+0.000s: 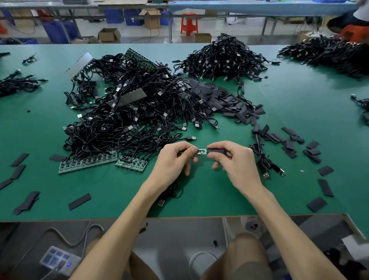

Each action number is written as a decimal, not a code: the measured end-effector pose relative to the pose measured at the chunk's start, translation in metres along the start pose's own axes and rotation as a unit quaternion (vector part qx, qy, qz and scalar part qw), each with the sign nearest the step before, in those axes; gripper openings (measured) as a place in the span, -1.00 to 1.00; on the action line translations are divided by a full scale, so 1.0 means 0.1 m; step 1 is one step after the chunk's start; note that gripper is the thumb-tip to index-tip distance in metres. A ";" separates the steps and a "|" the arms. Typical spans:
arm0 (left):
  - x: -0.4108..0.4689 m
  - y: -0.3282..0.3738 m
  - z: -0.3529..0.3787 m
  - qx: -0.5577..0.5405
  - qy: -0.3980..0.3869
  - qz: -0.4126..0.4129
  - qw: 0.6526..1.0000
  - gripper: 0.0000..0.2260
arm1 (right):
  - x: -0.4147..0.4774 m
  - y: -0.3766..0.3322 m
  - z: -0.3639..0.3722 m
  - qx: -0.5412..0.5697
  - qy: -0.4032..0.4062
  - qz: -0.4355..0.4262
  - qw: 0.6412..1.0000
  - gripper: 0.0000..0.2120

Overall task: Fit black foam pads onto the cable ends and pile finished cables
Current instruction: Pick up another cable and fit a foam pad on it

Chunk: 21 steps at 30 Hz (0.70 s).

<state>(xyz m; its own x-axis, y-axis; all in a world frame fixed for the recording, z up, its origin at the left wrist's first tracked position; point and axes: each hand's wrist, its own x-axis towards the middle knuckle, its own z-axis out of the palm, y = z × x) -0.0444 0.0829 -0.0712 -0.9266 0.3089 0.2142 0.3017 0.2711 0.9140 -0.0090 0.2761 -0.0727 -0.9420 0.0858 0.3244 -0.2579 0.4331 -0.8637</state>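
Both bare forearms reach forward from the lower edge and converge above the near part of the flat green desk, wrists bent slightly inward so the fingertips nearly meet. The left hand pinches a small green circuit board between thumb and forefinger, its other fingers curled beneath. The board sits at the end of a thin black cable, which drops under the left wrist onto the desk, where its silver plug lies near the front edge. The right hand pinches a rectangular black foam pad between thumb and forefinger and holds it level, its end touching the tip of the board; I cannot tell whether the board has gone inside it. Beyond the hands lies a big tangled heap of black cables with green boards. A heap of loose black foam pads spreads to its right, and a coiled black cable bundle lies just beside the right hand.
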 end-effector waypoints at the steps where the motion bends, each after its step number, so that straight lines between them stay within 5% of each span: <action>1: 0.00 0.00 0.00 0.003 0.001 -0.001 1.000 -0.73 | 0.00 0.00 0.00 0.000 -0.003 -0.001 1.000 -0.78; 6: -0.02 0.00 0.00 0.018 -0.003 -0.005 1.000 -0.68 | -0.01 -0.03 0.01 -0.018 -0.025 -0.007 0.999 -0.83; 13: -0.02 0.01 0.00 0.016 -0.024 0.005 1.000 -0.71 | -0.03 -0.06 0.03 -0.179 -0.027 -0.087 0.980 -0.82; 21: 0.00 -0.02 0.01 0.009 -0.047 0.003 0.999 -0.76 | -0.06 -0.09 0.04 -0.174 -0.033 -0.103 0.979 -0.85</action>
<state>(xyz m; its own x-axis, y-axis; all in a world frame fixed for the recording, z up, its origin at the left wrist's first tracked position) -0.0449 0.0831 -0.0731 -0.9002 0.3944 0.1847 0.3112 0.2859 0.9063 -0.0020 0.2683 -0.0686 -0.8923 -0.0881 0.4427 -0.3658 0.7157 -0.5949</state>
